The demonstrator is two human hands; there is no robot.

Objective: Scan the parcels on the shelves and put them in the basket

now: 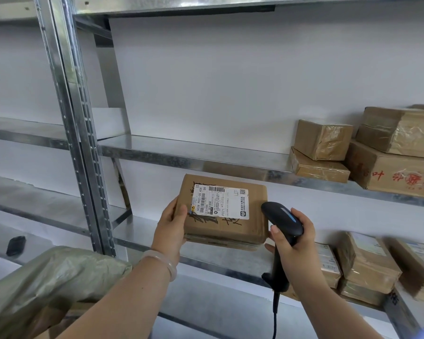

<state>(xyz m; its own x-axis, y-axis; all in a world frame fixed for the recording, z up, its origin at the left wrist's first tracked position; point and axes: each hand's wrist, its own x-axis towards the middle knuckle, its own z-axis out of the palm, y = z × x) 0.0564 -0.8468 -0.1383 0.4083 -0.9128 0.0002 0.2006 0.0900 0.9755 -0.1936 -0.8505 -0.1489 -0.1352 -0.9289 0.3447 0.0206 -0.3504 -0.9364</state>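
Observation:
My left hand (173, 225) grips the left edge of a flat brown cardboard parcel (240, 228), thumb on top beside its white shipping label (220, 204). The parcel is held in the air in front of the lower shelf, label facing me. My right hand (291, 243) grips a black corded barcode scanner (283, 220) by its handle. The scanner's head sits just right of the label and points at it. No basket is in view.
Metal shelving (194, 155) fills the view, with an upright post (78, 133) at left. Several taped brown boxes (387, 152) are stacked at the middle shelf's right end, several more parcels (367, 265) on the lower shelf at right. A small black object (15, 245) lies far left.

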